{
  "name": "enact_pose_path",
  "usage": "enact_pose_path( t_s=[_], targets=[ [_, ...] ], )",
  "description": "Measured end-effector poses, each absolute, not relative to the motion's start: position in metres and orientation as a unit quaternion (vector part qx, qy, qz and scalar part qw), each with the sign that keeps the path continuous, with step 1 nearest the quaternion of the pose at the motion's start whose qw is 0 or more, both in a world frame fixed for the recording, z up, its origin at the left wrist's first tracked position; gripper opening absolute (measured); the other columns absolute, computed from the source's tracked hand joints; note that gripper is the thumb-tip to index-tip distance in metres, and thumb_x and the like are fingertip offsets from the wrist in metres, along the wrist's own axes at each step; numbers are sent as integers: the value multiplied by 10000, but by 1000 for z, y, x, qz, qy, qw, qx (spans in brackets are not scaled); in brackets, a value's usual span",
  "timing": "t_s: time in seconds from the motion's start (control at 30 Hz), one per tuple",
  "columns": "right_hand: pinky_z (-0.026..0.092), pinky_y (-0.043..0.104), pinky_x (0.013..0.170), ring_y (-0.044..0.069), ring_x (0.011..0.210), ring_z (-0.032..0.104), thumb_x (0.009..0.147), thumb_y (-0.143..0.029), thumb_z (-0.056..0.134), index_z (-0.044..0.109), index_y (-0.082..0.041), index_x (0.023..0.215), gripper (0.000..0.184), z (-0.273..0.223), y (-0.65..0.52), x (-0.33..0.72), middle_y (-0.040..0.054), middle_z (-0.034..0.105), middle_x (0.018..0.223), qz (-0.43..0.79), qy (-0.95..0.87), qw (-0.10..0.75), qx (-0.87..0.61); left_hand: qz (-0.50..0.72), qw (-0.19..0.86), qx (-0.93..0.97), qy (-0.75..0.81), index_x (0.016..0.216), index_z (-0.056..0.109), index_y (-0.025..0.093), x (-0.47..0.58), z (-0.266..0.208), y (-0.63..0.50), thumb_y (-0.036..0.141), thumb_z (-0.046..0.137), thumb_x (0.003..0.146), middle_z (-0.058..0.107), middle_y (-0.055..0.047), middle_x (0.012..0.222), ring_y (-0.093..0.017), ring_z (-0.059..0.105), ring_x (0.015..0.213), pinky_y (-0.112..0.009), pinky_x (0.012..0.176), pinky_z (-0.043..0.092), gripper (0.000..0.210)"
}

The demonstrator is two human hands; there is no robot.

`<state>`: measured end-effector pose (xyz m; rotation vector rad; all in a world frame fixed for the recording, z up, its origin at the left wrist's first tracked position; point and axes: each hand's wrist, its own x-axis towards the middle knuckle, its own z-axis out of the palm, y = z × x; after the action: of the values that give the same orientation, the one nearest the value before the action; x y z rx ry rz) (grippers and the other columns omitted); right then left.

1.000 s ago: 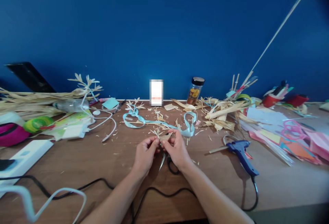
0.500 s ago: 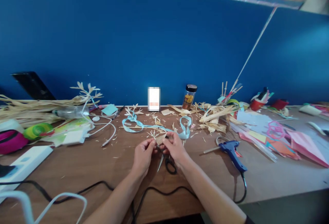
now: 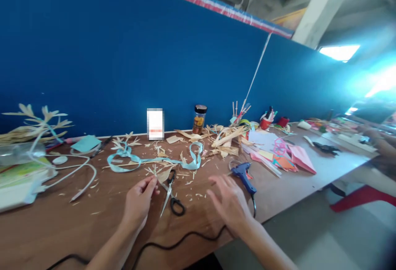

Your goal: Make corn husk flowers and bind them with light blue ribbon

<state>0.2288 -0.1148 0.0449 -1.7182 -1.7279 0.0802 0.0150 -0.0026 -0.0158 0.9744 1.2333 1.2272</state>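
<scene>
Between the thumb and fingers of my left hand is pinched a small piece of dried husk, with thin pale strands sticking out beside it. My right hand is over the table with its fingers apart and nothing in them, just left of a blue hot glue gun. Scissors with black handles lie partly open between my two hands. Behind the left hand, a light blue ribbon is strewn in loops among husk scraps.
Near the blue partition stand a lit phone and a black-lidded jar. A heap of dried husks lies right of it. White cables run at left, a black cord in front. At far right is another person's arm.
My right hand has let go of the husk piece and moved right, towards the glue gun. The left hand still holds the piece. The view has turned to the right.
</scene>
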Motion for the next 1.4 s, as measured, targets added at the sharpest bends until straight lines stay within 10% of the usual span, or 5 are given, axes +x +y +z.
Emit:
enact_pose_path(
  t_s=[0.2, 0.4, 0.73, 0.97, 1.4],
  targets=[
    [409, 375, 714, 286, 878, 520, 782, -291, 525, 517, -191, 1016, 255, 19, -125, 310, 112, 563, 910, -156, -555, 132, -806, 497, 550, 399, 539, 868, 637, 156, 14, -17, -2, 407, 682, 569, 614, 25, 636, -110, 526, 538, -191, 473, 396, 393],
    [423, 311, 646, 246, 793, 570, 771, -171, 523, 488, -172, 1036, 267, 4, -121, 324, 104, 549, 902, -134, -517, 92, -840, 497, 560, 383, 541, 862, 633, 165, 14, -18, 0, 364, 694, 560, 617, 30, 643, -109, 531, 550, -196, 509, 419, 366],
    [436, 407, 791, 276, 954, 517, 836, -275, 395, 401, -144, 1208, 395, 33, -131, 310, 161, 520, 1045, -178, -552, 336, -742, 525, 552, 412, 500, 856, 640, 135, 15, -19, -5, 404, 664, 621, 591, 15, 623, -98, 511, 522, -192, 492, 408, 358],
    [429, 251, 449, 142, 483, 495, 865, -397, 357, 426, -170, 1130, 356, 26, -115, 231, 5, 537, 620, 290, -470, 568, -610, 525, 551, 414, 500, 806, 648, 146, 16, -15, -8, 416, 638, 648, 569, 17, 588, -92, 492, 506, -173, 448, 363, 314],
    [462, 319, 805, 229, 916, 584, 829, -290, 486, 488, -168, 1114, 310, 4, -97, 178, 104, 624, 1004, 175, -628, 460, -603, 518, 554, 428, 492, 703, 645, 139, 16, -13, -7, 383, 617, 678, 576, 11, 579, -87, 475, 503, -187, 507, 397, 248]
  ],
)
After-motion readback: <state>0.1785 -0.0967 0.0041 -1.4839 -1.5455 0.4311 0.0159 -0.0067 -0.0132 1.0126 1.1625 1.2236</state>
